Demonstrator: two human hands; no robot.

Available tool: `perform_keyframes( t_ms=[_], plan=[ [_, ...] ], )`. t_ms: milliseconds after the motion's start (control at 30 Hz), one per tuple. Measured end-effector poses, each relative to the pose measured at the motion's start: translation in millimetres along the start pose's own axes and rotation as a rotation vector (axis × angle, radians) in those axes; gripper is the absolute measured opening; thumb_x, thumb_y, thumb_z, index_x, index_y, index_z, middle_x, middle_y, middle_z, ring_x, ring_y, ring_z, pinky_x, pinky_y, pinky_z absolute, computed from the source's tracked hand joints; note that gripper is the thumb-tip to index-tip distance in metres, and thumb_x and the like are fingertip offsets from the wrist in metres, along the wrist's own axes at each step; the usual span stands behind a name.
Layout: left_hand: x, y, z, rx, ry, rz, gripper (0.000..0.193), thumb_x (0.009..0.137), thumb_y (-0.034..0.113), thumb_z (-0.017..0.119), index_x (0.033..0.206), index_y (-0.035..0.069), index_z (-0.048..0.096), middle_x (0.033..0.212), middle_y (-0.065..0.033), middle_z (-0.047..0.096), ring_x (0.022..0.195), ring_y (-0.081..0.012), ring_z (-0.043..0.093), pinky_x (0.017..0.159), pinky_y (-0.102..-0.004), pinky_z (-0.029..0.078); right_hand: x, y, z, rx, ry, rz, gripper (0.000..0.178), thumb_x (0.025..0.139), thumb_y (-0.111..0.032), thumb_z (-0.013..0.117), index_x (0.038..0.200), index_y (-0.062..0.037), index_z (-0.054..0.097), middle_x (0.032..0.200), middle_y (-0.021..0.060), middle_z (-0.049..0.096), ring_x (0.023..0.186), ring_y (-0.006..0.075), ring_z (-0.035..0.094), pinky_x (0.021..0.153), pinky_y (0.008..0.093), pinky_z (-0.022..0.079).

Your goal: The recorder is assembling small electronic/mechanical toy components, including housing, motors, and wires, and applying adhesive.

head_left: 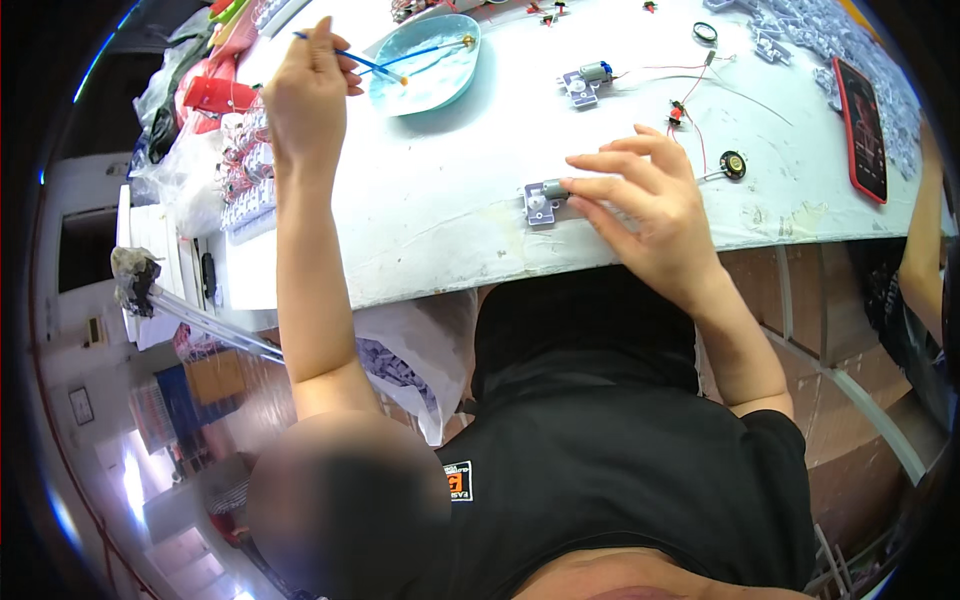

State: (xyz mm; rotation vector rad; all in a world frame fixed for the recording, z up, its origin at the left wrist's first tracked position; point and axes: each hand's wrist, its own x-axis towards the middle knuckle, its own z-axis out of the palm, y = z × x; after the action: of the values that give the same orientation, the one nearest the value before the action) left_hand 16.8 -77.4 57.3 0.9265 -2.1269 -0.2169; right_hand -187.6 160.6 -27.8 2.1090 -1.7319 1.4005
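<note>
My left hand [308, 95] is closed around a thin blue brush [372, 67] with a yellowish tip, held up by the rim of a pale teal dish [425, 108]. Whitish grease-like stuff coats the dish, and another blue stick [425, 49] lies across it. Near the table's front edge, the thumb and forefinger of my right hand [655, 205] pinch the end of a small silver motor [553, 188]. That motor sits on a grey plastic bracket [539, 208], which rests on the table; the other right fingers are spread.
A second bracket with motor [585, 84] lies farther back, beside wired red parts [676, 113] and a small round speaker [733, 164]. A red-cased phone [860, 130] and a heap of grey parts [810, 30] are at right. Wired assemblies [245, 165] crowd the left. Another person's arm [922, 250] shows far right.
</note>
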Motion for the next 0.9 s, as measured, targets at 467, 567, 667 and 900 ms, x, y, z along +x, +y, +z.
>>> perform_keyframes(
  t_ms=[467, 567, 667, 900],
  plan=[
    [-34.2, 89.3, 28.7, -0.468, 0.019, 0.229, 0.034, 0.109, 0.022, 0.045, 0.093, -0.004, 0.060, 0.072, -0.0136, 0.068, 0.056, -0.0170, 0.068, 0.050, -0.0299, 0.058, 96.3, 74.5, -20.0, 0.027, -0.490, 0.276, 0.024, 0.080, -0.019, 0.075, 0.100, -0.0061, 0.077, 0.098, 0.0198, 0.069, 0.099, 0.0341, 0.063, 0.089, 0.0394, 0.050],
    [-38.6, 86.6, 32.2, -0.392, 0.019, 0.108, 0.033, 0.108, 0.022, 0.045, 0.093, -0.003, 0.060, 0.071, -0.0127, 0.068, 0.056, -0.0163, 0.067, 0.050, -0.0293, 0.058, 83.2, 65.0, -12.0, 0.111, -0.409, 0.268, 0.022, 0.078, -0.021, 0.077, 0.096, -0.0064, 0.078, 0.094, 0.0200, 0.069, 0.097, 0.0339, 0.063, 0.088, 0.0389, 0.051],
    [-41.7, 92.4, 32.1, -0.357, 0.007, 0.115, 0.033, 0.108, 0.022, 0.046, 0.092, -0.003, 0.061, 0.070, -0.0119, 0.067, 0.056, -0.0161, 0.067, 0.050, -0.0283, 0.057, 74.5, 70.4, -4.7, 0.143, -0.357, 0.188, 0.023, 0.077, -0.020, 0.077, 0.094, -0.0052, 0.078, 0.088, 0.0172, 0.070, 0.096, 0.0320, 0.064, 0.086, 0.0391, 0.051],
    [-43.3, 85.7, 43.6, -0.357, -0.048, 0.068, 0.034, 0.108, 0.023, 0.047, 0.091, -0.003, 0.061, 0.070, -0.0114, 0.067, 0.055, -0.0154, 0.066, 0.050, -0.0276, 0.056, 76.4, 68.3, -2.8, 0.085, -0.360, 0.146, 0.022, 0.075, -0.020, 0.078, 0.091, -0.0048, 0.078, 0.087, 0.0146, 0.072, 0.094, 0.0308, 0.064, 0.085, 0.0401, 0.052]
  ],
)
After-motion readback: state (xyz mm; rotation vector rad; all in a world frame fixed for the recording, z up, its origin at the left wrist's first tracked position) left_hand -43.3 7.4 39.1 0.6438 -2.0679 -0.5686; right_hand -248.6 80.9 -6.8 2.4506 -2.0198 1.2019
